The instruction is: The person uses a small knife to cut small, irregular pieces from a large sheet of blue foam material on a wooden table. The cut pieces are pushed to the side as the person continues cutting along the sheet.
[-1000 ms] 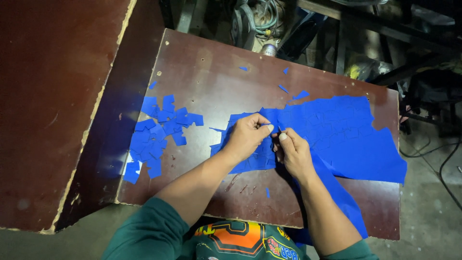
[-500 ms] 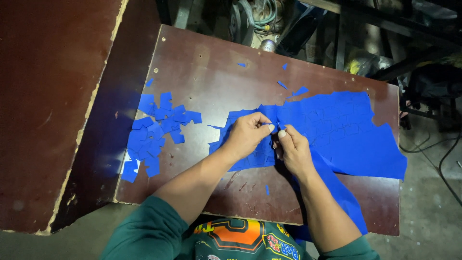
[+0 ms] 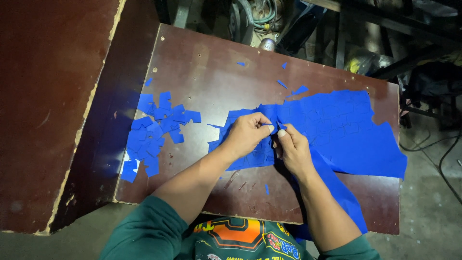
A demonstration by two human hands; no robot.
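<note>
A large blue sheet, marked with cut outlines, lies across a dark red-brown table and hangs over its near edge. My left hand pinches a part of the sheet at its left end, fingers closed on it. Right beside it, my right hand grips the same sheet, thumb up, nearly touching the left. A pile of several small blue cut pieces lies at the table's left side, well apart from both hands.
Small blue scraps are scattered on the far part of the table. A second reddish board sits lower on the left. Hoses and metal parts lie beyond the far edge; cables run on the floor at right.
Both hands stay on the same spot of the blue sheet; fingers shift only slightly. The view has drifted a little.
</note>
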